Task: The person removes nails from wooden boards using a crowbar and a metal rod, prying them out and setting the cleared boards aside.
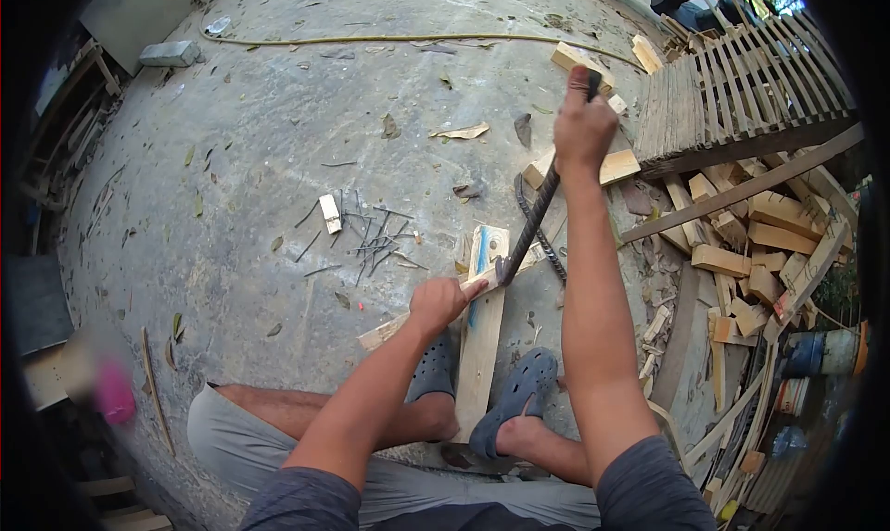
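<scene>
My right hand is closed round the upper end of a dark ribbed metal bar. The bar slants down to the left, its lower end at a wooden strip. My left hand grips that strip, which crosses over a pale board with a blue streak. The board lies on the ground between my feet. A second ribbed bar rests on the ground just right of the first. Several loose nails and a small wood block lie left of the board.
Many cut wood blocks are heaped at the right, below a slatted wooden frame. A yellow hose runs across the far ground. A grey block sits at the upper left, and a pink object at the lower left.
</scene>
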A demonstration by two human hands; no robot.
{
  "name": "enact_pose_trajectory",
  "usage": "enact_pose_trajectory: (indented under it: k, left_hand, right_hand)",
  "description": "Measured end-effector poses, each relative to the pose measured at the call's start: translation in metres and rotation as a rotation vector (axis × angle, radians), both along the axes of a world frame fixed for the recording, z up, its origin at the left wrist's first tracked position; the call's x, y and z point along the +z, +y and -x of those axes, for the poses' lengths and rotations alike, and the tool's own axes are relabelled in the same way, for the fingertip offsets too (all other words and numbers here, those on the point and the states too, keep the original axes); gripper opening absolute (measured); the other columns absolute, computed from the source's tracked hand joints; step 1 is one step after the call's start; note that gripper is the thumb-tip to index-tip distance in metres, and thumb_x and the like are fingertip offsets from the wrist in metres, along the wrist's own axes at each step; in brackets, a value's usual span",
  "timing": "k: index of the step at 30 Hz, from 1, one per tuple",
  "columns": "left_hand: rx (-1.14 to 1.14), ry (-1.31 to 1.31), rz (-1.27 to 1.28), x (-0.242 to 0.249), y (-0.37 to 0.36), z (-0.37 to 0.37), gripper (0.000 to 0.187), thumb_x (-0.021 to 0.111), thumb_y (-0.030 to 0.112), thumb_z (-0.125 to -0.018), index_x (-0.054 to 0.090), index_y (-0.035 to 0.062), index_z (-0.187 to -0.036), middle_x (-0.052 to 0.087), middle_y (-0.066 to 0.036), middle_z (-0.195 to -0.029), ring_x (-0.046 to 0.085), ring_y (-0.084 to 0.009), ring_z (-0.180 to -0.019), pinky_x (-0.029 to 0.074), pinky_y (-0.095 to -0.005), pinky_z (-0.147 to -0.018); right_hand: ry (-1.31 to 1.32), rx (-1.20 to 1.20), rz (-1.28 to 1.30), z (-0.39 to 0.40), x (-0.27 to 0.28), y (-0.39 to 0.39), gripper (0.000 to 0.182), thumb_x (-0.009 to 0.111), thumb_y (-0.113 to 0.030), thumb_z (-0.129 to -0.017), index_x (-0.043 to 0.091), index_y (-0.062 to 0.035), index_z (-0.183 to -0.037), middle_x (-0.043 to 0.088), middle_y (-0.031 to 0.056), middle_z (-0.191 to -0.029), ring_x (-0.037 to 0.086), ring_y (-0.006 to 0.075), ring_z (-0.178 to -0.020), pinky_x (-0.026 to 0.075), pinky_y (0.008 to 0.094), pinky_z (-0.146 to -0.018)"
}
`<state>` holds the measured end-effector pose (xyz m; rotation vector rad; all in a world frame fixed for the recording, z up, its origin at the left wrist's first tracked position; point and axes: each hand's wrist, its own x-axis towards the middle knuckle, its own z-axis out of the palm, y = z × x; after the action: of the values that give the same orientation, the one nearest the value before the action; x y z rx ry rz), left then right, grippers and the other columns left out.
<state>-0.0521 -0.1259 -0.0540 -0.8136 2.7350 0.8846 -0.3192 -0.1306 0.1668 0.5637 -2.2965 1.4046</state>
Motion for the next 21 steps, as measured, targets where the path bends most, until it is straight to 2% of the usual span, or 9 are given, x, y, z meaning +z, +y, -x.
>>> enact_pose_trajectory:
  k: [2,5,6,9,11,13,16,19,21]
  left_hand:
    - [0.06,-0.032,-0.047,0.007,0.008,0.001,0.083,0.042,0.076,-0.096,0.078,0.0027,-0.086,0.074,-0.024,-0.084,0.073,-0.041,-0.083,0.057,-0.0499,-0.073]
    - [0.08,-0.002,-0.045,0.004,0.014,0.001,0.081,0.042,0.075,-0.097,0.078,0.003,-0.086,0.074,-0.024,-0.084,0.074,-0.041,-0.083,0.058,-0.0494,-0.073]
    - [0.08,0.019,-0.036,0.002,0.015,-0.001,0.081,0.042,0.075,-0.097,0.078,0.0032,-0.086,0.074,-0.024,-0.084,0.074,-0.0413,-0.083,0.058,-0.0495,-0.073]
    - [0.108,-0.016,-0.08,0.008,0.014,0.002,0.08,0.042,0.073,-0.098,0.077,0.0033,-0.082,0.073,-0.025,-0.083,0.073,-0.0421,-0.083,0.058,-0.0493,-0.073]
    - [0.13,-0.006,-0.076,0.008,0.014,0.005,0.08,0.042,0.072,-0.099,0.076,0.0032,-0.08,0.072,-0.026,-0.081,0.073,-0.0424,-0.083,0.057,-0.0495,-0.073]
    - [0.118,0.027,-0.039,0.008,0.017,0.007,0.079,0.041,0.07,-0.1,0.076,0.003,-0.078,0.072,-0.026,-0.08,0.073,-0.0427,-0.082,0.057,-0.0499,-0.072]
    - [0.084,0.06,0.013,-0.001,0.022,0.002,0.078,0.04,0.068,-0.102,0.076,0.0029,-0.077,0.072,-0.025,-0.079,0.072,-0.0429,-0.081,0.057,-0.0506,-0.071]
    - [0.082,0.053,-0.036,-0.002,0.012,0.014,0.076,0.04,0.065,-0.103,0.077,0.0036,-0.079,0.072,-0.025,-0.08,0.072,-0.0433,-0.081,0.056,-0.0516,-0.071]
    - [0.056,0.056,-0.065,0.002,0.012,0.006,0.073,0.041,0.063,-0.103,0.076,0.0043,-0.079,0.071,-0.025,-0.081,0.071,-0.044,-0.082,0.055,-0.0528,-0.074]
  right_hand:
    - [0.018,0.281,0.131,0.009,-0.022,-0.013,0.07,0.05,-0.07,-0.1,0.06,-0.0071,-0.071,0.053,0.0014,-0.056,0.053,0.0144,-0.047,0.042,0.0326,-0.047]
    - [-0.289,0.616,0.262,-0.037,-0.003,-0.019,0.063,0.052,-0.067,-0.101,0.054,-0.0109,-0.072,0.044,-0.0049,-0.054,0.041,0.006,-0.042,0.032,0.0244,-0.041]
    - [-0.362,0.681,0.321,-0.057,0.01,-0.014,0.062,0.05,-0.066,-0.102,0.051,-0.0109,-0.074,0.044,-0.004,-0.056,0.041,0.0057,-0.044,0.031,0.0245,-0.04]
    - [-0.337,0.496,0.444,-0.049,0.017,0.03,0.059,0.048,-0.055,-0.108,0.053,-0.0067,-0.073,0.043,-0.0036,-0.055,0.041,0.0073,-0.048,0.031,0.025,-0.044]
    - [-0.364,0.495,0.6,-0.078,0.021,0.068,0.059,0.05,-0.056,-0.106,0.053,-0.0071,-0.074,0.04,-0.0044,-0.056,0.04,0.0061,-0.048,0.029,0.0243,-0.043]
    - [-0.198,0.521,0.572,-0.126,0.011,0.084,0.056,0.051,-0.055,-0.106,0.054,-0.0067,-0.078,0.042,-0.0029,-0.058,0.042,0.006,-0.049,0.028,0.0235,-0.043]
    - [-0.307,0.488,0.587,-0.127,0.017,0.089,0.052,0.053,-0.052,-0.106,0.056,-0.0063,-0.081,0.046,-0.0009,-0.06,0.042,0.0072,-0.049,0.031,0.0237,-0.046]
    - [-0.604,0.7,0.562,-0.086,0.05,0.077,0.044,0.059,-0.045,-0.104,0.057,-0.0061,-0.082,0.047,-0.0003,-0.06,0.042,0.009,-0.048,0.035,0.024,-0.049]
    - [-0.937,1.07,0.644,-0.056,0.082,0.081,0.039,0.063,-0.039,-0.102,0.057,-0.0066,-0.08,0.047,0.0,-0.061,0.041,0.0088,-0.047,0.037,0.0249,-0.051]
